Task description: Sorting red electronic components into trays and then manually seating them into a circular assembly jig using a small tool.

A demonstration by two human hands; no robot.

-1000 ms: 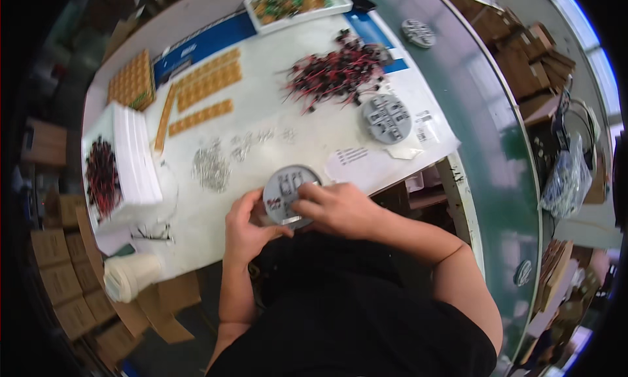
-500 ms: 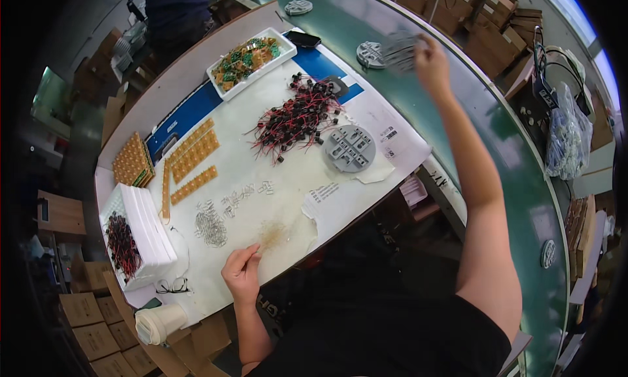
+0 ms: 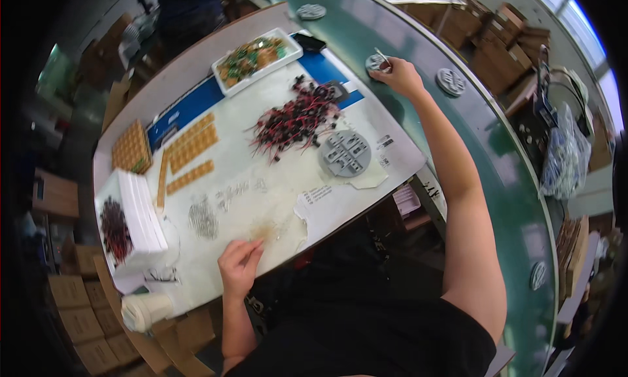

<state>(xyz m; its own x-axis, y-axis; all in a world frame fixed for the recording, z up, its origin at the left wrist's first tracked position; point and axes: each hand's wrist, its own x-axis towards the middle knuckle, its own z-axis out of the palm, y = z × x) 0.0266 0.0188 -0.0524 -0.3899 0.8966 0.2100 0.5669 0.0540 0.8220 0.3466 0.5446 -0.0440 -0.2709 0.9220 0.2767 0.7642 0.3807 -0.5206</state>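
Note:
Out over the green conveyor, my right hand (image 3: pixel 400 78) is closed on the edge of a round grey fixture (image 3: pixel 377 63); its fingers partly cover it. Another round grey fixture (image 3: pixel 451 82) lies on the belt to the right of that hand. Above the near edge of the worktable, my left hand (image 3: pixel 239 266) is pinched; what its fingertips hold, if anything, is too small to name. A similar grey fixture (image 3: pixel 345 154) with slots rests on the table, right of a heap of black parts with red wires (image 3: pixel 297 118).
A white tray of small circuit boards (image 3: pixel 256 61) stands at the back. Tan board strips (image 3: pixel 191 148) and small metal pieces (image 3: pixel 203 220) lie on the table. A white foam box (image 3: pixel 140 213) and a pale cup (image 3: pixel 147 310) are at the left.
My right hand has let go of the fixture it carried, which seems to lie on the belt now, and has closed on another further left. My left hand stays pinched in nearly the same place.

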